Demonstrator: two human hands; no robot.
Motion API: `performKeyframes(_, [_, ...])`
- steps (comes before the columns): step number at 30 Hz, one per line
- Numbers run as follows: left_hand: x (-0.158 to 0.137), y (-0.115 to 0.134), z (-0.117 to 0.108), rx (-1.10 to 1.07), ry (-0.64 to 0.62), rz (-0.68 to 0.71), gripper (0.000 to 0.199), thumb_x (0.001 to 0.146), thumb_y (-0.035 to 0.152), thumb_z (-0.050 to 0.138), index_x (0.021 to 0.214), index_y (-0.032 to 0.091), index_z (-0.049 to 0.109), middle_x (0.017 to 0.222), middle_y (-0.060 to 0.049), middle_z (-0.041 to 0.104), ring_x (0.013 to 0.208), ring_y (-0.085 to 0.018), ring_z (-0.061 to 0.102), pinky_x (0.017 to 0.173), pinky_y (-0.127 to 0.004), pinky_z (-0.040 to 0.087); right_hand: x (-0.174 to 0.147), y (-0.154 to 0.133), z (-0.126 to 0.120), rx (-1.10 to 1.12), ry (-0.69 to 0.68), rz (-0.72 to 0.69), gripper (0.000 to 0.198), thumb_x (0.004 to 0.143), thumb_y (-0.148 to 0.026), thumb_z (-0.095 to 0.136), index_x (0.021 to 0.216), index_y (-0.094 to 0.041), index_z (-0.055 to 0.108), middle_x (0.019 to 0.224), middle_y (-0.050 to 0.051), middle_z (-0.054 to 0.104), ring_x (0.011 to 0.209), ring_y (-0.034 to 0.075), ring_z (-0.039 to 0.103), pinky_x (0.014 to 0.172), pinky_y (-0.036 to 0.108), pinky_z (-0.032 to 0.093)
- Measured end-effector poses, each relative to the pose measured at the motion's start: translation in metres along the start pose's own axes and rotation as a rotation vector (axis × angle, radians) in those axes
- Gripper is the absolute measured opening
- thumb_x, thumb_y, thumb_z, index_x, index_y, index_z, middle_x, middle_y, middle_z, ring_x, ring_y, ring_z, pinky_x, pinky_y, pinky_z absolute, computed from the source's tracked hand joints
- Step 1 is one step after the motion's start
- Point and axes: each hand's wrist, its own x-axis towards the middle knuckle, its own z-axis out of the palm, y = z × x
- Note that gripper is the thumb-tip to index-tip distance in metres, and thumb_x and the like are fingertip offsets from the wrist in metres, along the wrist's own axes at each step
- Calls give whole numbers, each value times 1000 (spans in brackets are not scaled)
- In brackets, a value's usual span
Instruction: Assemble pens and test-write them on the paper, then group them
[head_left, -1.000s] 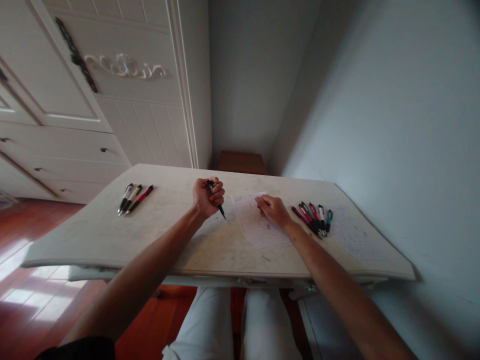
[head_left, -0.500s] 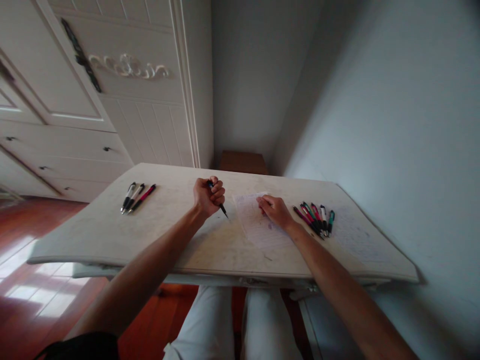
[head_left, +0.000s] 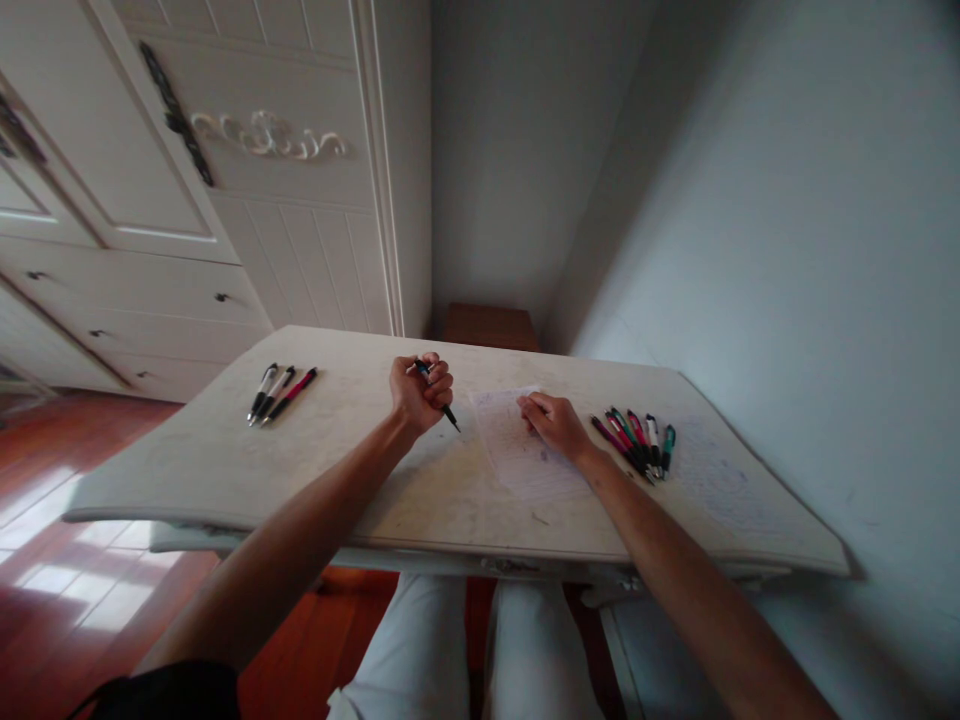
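Note:
My left hand (head_left: 420,398) is closed in a fist around a dark pen (head_left: 451,417). The pen's tip points down and to the right, near the table top, left of the paper. Over a sheet of handwritten paper (head_left: 517,465) is my right hand (head_left: 553,422), its fingers curled together. Whatever those fingers may hold is hidden. Several pens (head_left: 637,440) with pink, purple, green and white barrels lie bunched just right of that hand. Three more pens (head_left: 281,397), two white and black and one pink, rest at the table's left.
The white table (head_left: 300,470) has a curved front edge above my legs. A second written sheet (head_left: 727,480) lies on its right side, near the wall (head_left: 825,300). A white wardrobe (head_left: 300,250) stands behind on the left, and a brown box-like piece (head_left: 491,327) sits behind the table.
The whole view has shifted slightly. My left hand has rolled a little with the pen still in its grip. My right hand looks the same over the paper.

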Motion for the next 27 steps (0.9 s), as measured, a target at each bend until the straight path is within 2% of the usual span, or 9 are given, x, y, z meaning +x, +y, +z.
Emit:
performKeyframes(3, [0, -1, 0, 3, 11, 5, 29, 83, 30, 36, 75, 14, 58, 55, 2, 41, 35, -7, 25, 33, -19, 15, 0, 0, 0, 9, -3, 0, 48, 93, -57, 43, 65, -20, 53, 53, 0, 57, 50, 14, 55, 56, 26, 41])
performKeyframes(9, [1, -6, 2, -20, 0, -41, 43, 90, 47, 39, 85, 11, 62, 64, -4, 52, 46, -11, 43, 43, -22, 33, 1, 0, 1, -3, -6, 0, 48, 93, -57, 42, 66, -19, 53, 53, 1, 58, 50, 14, 55, 56, 26, 41])
performKeyframes(16, [2, -9, 5, 23, -34, -31, 28, 84, 23, 40, 70, 14, 62, 58, -3, 50, 46, -12, 42, 46, -25, 36, 1, 3, 1, -34, 2, -17, 48, 95, -55, 42, 66, -19, 55, 53, 0, 57, 50, 13, 55, 57, 25, 40])
performKeyframes(27, [1, -10, 6, -11, -51, -20, 21, 76, 20, 43, 77, 12, 62, 63, -4, 51, 50, -12, 45, 50, -26, 39, 1, -1, -2, -43, 9, -23, 47, 95, -54, 41, 65, -19, 54, 53, 0, 57, 51, 13, 55, 58, 25, 40])
